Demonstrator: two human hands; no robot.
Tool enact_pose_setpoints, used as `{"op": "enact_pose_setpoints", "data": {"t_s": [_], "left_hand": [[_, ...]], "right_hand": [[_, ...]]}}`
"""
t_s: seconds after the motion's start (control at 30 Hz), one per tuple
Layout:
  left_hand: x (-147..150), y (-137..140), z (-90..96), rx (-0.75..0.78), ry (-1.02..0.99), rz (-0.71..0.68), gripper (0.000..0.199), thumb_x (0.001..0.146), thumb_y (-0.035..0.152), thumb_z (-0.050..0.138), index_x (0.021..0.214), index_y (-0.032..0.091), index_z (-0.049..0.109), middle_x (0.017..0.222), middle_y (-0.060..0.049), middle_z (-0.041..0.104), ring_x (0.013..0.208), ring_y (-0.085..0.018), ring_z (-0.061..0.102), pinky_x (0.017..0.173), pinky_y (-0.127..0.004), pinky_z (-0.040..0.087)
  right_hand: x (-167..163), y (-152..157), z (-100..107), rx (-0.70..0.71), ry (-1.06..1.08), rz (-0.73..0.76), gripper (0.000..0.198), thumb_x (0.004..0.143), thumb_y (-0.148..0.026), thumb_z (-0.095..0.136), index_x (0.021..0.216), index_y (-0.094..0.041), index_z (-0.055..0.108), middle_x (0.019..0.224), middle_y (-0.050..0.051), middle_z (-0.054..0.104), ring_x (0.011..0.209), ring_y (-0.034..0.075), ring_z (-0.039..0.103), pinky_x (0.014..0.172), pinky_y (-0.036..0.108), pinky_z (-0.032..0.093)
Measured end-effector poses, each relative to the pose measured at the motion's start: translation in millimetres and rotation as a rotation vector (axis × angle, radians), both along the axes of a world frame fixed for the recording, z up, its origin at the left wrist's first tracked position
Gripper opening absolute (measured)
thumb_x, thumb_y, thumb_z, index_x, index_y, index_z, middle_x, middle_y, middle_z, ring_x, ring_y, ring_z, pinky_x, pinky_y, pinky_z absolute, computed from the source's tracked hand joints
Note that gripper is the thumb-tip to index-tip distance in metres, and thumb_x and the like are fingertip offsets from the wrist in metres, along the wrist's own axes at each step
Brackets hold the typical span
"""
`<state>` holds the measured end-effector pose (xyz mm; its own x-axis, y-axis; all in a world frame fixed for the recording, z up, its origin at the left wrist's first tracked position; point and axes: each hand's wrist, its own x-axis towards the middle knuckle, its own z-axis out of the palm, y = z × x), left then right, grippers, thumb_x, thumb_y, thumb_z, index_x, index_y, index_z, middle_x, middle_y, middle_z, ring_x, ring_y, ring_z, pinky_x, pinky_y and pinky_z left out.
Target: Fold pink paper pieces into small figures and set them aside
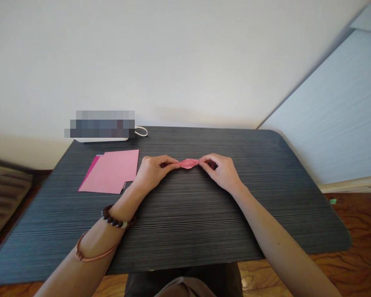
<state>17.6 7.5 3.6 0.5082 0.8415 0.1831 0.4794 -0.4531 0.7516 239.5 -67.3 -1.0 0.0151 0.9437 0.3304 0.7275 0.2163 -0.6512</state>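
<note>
A small piece of folded pink paper (189, 163) is stretched between my two hands over the middle of the dark table. Its centre bulges a little, and its ends narrow to points. My left hand (157, 169) pinches the left end between thumb and fingertips. At the other end, my right hand (220, 168) grips the paper the same way. Both hands rest low, close to the tabletop. Beside my left hand lies a stack of pink paper sheets (111, 171), with a darker magenta sheet (89, 173) showing from under its left side.
A blurred-out box-like object with a white base (102, 140) stands at the table's back left, a white loop (142, 131) at its right. The dark wood-grain table (185, 231) meets a pale wall (185, 62) behind. A light panel (334, 107) stands along the right.
</note>
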Motion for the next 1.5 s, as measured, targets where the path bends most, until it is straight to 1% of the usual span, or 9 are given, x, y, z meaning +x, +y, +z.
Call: {"op": "enact_pose_setpoints", "data": {"t_s": [0.2, 0.37, 0.6, 0.73, 0.83, 1.0, 1.17, 1.33, 1.5], "left_hand": [[-1.2, 0.8, 0.1, 0.025, 0.005, -0.037, 0.023, 0.078, 0.042, 0.062, 0.085, 0.023, 0.072, 0.086, 0.001, 0.073, 0.077, -0.016, 0.067, 0.076, -0.026, 0.051], [-2.7, 2.9, -1.2, 0.039, 0.001, -0.073, 0.019, 0.078, 0.038, 0.063, 0.086, 0.024, 0.072, 0.088, 0.002, 0.073, 0.081, -0.016, 0.067, 0.078, -0.025, 0.050], [-0.6, 2.0, -3.2, 0.030, -0.016, -0.057, 0.018, 0.077, 0.038, 0.064, 0.085, 0.024, 0.072, 0.088, 0.001, 0.073, 0.081, -0.016, 0.067, 0.078, -0.026, 0.051], [1.4, 1.2, -5.5, -0.035, -0.063, 0.020, 0.024, 0.074, 0.041, 0.066, 0.088, 0.021, 0.069, 0.084, -0.001, 0.073, 0.074, -0.016, 0.067, 0.072, -0.026, 0.052], [0.8, 2.3, -7.2, -0.070, -0.089, 0.071, 0.029, 0.071, 0.041, 0.068, 0.092, 0.020, 0.065, 0.084, -0.002, 0.073, 0.074, -0.017, 0.068, 0.072, -0.026, 0.053], [-2.2, 4.4, -4.8, -0.098, -0.051, 0.049, 0.025, 0.075, 0.042, 0.064, 0.088, 0.020, 0.069, 0.083, -0.001, 0.072, 0.064, -0.014, 0.065, 0.067, -0.026, 0.052], [-1.3, 3.2, -2.2, -0.053, -0.042, 0.025, 0.026, 0.076, 0.044, 0.062, 0.084, 0.022, 0.072, 0.085, -0.001, 0.072, 0.074, -0.016, 0.066, 0.072, -0.026, 0.051], [0.5, 1.0, -2.1, 0.039, -0.008, 0.026, 0.021, 0.077, 0.041, 0.062, 0.081, 0.023, 0.072, 0.082, 0.001, 0.073, 0.074, -0.016, 0.067, 0.072, -0.025, 0.051], [0.8, -0.5, -1.4, 0.067, -0.009, -0.028, 0.017, 0.080, 0.035, 0.060, 0.083, 0.023, 0.072, 0.083, 0.003, 0.072, 0.073, -0.013, 0.066, 0.071, -0.023, 0.049]], "right_hand": [[-0.5, 0.6, 1.1, -0.046, 0.028, 0.000, 0.009, 0.083, -0.025, 0.059, 0.085, -0.022, 0.067, 0.081, -0.002, 0.069, 0.060, 0.010, 0.056, 0.059, 0.023, 0.043], [-1.3, 0.2, 3.4, -0.094, 0.035, 0.017, 0.008, 0.081, -0.025, 0.061, 0.084, -0.023, 0.068, 0.072, -0.003, 0.067, 0.056, 0.009, 0.053, 0.056, 0.023, 0.041], [0.0, -1.1, 2.6, -0.137, 0.124, 0.021, 0.009, 0.079, -0.028, 0.063, 0.082, -0.023, 0.069, 0.077, -0.002, 0.070, 0.060, 0.010, 0.058, 0.059, 0.023, 0.044], [-3.2, -0.8, 4.0, -0.107, 0.099, 0.005, 0.007, 0.079, -0.026, 0.064, 0.081, -0.023, 0.069, 0.074, -0.003, 0.070, 0.060, 0.010, 0.059, 0.060, 0.023, 0.045], [-5.6, -0.7, 5.4, -0.070, 0.069, 0.009, 0.007, 0.080, -0.025, 0.063, 0.079, -0.022, 0.068, 0.077, -0.002, 0.070, 0.066, 0.011, 0.062, 0.065, 0.024, 0.046], [-5.7, -1.6, 4.9, -0.032, 0.060, 0.006, 0.008, 0.081, -0.028, 0.062, 0.081, -0.022, 0.068, 0.077, -0.002, 0.070, 0.068, 0.012, 0.063, 0.067, 0.024, 0.047], [-6.1, -2.6, 3.8, -0.008, -0.015, 0.036, 0.010, 0.084, -0.029, 0.058, 0.082, -0.023, 0.067, 0.079, -0.001, 0.070, 0.070, 0.013, 0.063, 0.067, 0.026, 0.046], [-8.0, -2.6, 4.1, 0.016, -0.116, 0.076, 0.011, 0.086, -0.027, 0.055, 0.084, -0.023, 0.066, 0.083, 0.000, 0.069, 0.076, 0.014, 0.061, 0.073, 0.028, 0.046], [-9.8, -4.0, 4.2, 0.049, -0.191, 0.124, 0.014, 0.089, -0.025, 0.051, 0.090, -0.022, 0.065, 0.089, 0.001, 0.069, 0.081, 0.016, 0.060, 0.077, 0.029, 0.046]]}}
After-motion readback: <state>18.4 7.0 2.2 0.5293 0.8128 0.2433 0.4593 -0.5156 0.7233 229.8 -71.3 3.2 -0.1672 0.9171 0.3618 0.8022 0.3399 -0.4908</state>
